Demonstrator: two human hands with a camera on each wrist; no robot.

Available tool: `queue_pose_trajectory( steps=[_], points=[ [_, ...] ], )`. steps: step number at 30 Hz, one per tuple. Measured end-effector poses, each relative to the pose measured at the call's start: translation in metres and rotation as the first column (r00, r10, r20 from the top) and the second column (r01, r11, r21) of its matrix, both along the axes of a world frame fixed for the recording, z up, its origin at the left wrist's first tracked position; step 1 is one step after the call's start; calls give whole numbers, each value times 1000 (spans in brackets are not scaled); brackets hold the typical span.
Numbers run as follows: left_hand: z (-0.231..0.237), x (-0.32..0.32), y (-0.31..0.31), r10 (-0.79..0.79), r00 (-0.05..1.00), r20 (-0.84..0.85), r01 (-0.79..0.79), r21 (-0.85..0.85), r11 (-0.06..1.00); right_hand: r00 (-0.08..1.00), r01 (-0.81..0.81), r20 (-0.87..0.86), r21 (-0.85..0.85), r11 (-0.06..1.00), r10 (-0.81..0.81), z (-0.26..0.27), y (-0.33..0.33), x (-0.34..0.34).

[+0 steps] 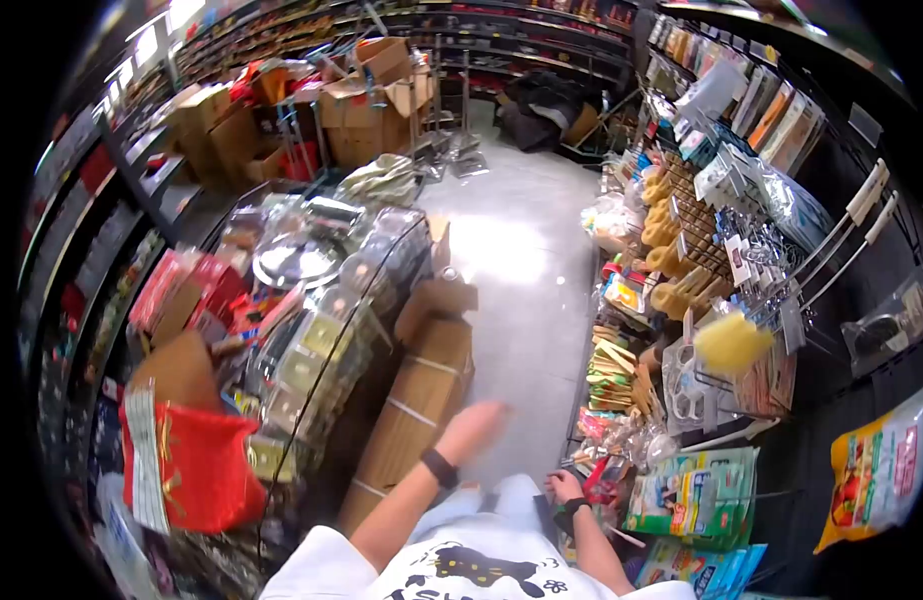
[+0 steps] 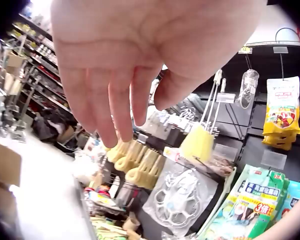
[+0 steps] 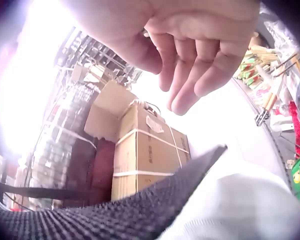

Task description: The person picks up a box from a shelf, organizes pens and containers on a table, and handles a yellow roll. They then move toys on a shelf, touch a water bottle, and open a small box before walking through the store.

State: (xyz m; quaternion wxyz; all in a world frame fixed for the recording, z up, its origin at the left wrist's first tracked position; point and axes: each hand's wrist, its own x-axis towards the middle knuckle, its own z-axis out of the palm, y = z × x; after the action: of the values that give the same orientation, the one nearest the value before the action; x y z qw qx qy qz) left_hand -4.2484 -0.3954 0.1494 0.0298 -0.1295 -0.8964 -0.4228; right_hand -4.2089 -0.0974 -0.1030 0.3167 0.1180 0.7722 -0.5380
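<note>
My left hand (image 1: 473, 432) hangs in front of my body over the aisle, blurred in the head view. The left wrist view shows its palm and loosely extended fingers (image 2: 121, 107) with nothing in them. Low at my right side is my right hand (image 1: 563, 487), nearest the goods along the right shelf. In the right wrist view its fingers (image 3: 205, 70) hang loosely curled and hold nothing. A long strapped cardboard box (image 1: 411, 415) lies on the floor close to my left arm. Green packets (image 1: 691, 495) hang beside my right forearm.
A wire bin of packaged goods (image 1: 311, 360) flanks the aisle on the left, with a red bag (image 1: 196, 470) near me. Hooks on the right hold a yellow sponge brush (image 1: 733, 343) and wooden tools (image 1: 671, 235). Open cartons (image 1: 366, 120) stand farther back along the grey floor (image 1: 521, 290).
</note>
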Motion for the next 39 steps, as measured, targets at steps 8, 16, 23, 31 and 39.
queue_pose_trajectory(
  steps=[8, 16, 23, 31, 39],
  points=[
    [-4, -178, 49, -223, 947, 232, 251, -97, 963, 998, -51, 25, -41, 998, 52, -9, -14, -215],
    [-8, -320, 59, -210, 925, 315, 278, -189, 942, 998, 48, 52, -51, 998, -45, -22, -3, -437],
    [-36, -428, 50, -125, 935, 333, 150, -53, 987, 996, -91, 10, 24, 996, 91, 0, -65, -531],
    [-75, -610, -17, 23, 974, 223, -17, -31, 999, 854, -520, 8, 64, 852, 520, -53, -106, -723],
    [-47, -761, -109, 339, 921, 190, -336, -50, 941, 896, -440, 143, 153, 885, 421, -57, -80, -943]
  ],
)
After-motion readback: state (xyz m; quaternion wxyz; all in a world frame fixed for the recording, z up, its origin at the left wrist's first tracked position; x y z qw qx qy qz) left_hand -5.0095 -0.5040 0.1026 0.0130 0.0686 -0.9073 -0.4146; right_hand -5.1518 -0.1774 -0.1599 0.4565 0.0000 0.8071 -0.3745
